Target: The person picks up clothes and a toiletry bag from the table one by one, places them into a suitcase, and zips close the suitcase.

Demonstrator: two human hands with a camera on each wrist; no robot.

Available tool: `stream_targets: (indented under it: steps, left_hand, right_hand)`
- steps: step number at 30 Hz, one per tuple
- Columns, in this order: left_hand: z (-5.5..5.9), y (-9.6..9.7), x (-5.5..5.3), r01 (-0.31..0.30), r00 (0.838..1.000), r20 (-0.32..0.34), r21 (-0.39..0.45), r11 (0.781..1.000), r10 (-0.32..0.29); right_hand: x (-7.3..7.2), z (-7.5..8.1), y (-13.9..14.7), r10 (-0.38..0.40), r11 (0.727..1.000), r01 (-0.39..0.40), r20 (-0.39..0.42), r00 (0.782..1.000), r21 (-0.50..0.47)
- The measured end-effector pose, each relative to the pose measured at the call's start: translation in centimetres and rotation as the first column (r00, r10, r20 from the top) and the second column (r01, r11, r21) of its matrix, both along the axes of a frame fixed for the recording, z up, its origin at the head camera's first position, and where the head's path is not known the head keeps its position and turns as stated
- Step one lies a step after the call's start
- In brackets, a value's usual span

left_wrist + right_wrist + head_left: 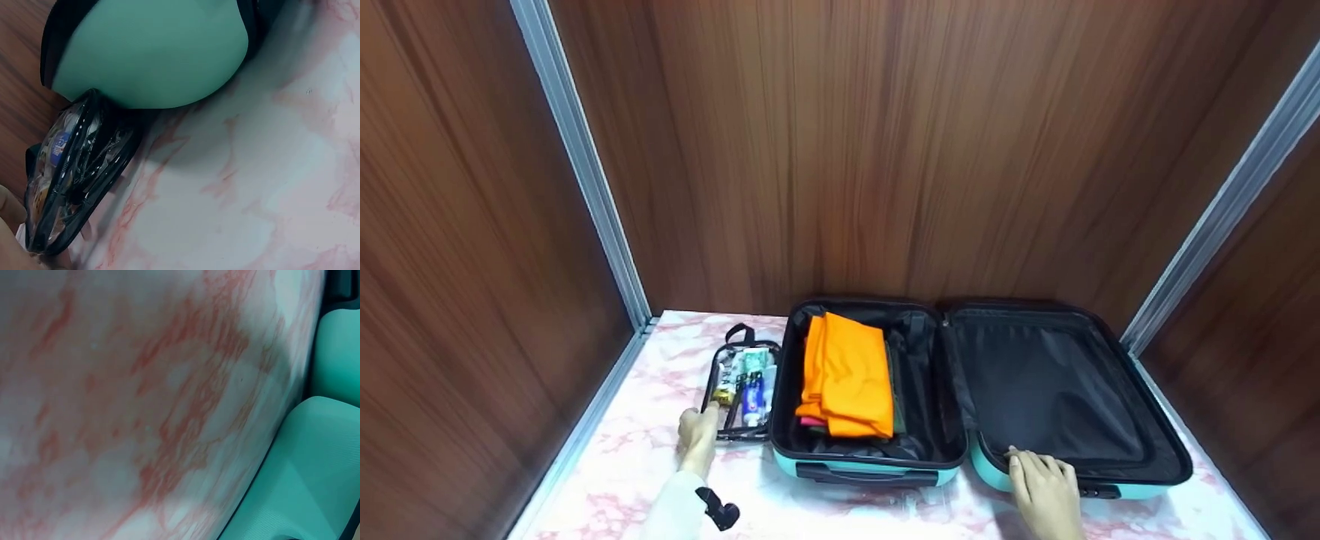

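My left hand (699, 435) grips the lower left corner of a clear toiletry bag (730, 433) with black trim. Through its window show a blue-and-white tube (752, 401) and other small packets. In the left wrist view the toiletry bag (84, 174) stands tilted against the suitcase's side, with my fingers (11, 214) at its corner. A mint-green suitcase (877, 477) lies spread wide, a folded orange garment (855, 375) on other cloth in its left half. My right hand (1044, 487) holds the front rim of the right half, fingers bent over the edge; the right wrist view hides its grasp.
The suitcase's right half (1050, 390) has a black lining panel. Beneath everything is a pink-and-white marbled table (615, 450). Wood-grain walls (870, 150) with metal corner strips enclose the back and sides. A black carry handle (866, 475) sits on the suitcase's front.
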State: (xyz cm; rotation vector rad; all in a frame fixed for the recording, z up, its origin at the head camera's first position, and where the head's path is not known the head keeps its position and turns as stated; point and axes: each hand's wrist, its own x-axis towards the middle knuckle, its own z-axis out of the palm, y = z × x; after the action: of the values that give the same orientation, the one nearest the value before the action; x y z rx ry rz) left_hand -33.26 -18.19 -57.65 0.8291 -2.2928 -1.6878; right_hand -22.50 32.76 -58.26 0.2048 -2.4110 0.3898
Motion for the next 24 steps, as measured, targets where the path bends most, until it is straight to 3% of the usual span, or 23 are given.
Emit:
stream_targets:
  steps: [9,16,20,24]
  left_hand:
    - [-0.39,-0.16,0.22,-0.002,0.999,0.040,0.018,1.000,0.001]
    - [-0.32,-0.05,0.28,-0.004,1.000,0.026,0.068,0.998,0.002]
    - [-0.15,0.01,0.21,-0.005,0.999,0.035,0.047,0.999,0.004]
    - [0.31,-0.14,-0.16,0.046,0.999,0.008,0.046,0.998,-0.046]
  right_hand:
    - [0.07,-0.18,-0.08,0.006,1.000,-0.006,-0.012,1.000,0.004]
    - [-0.04,-0.44,0.10,0.004,1.000,-0.004,-0.001,1.000,-0.011]
    - [-0.14,-0.54,0.13,0.013,1.000,-0.013,0.003,1.000,-0.013]
    - [-0.14,-0.49,0.16,0.021,1.000,-0.021,-0.026,0.999,-0.006]
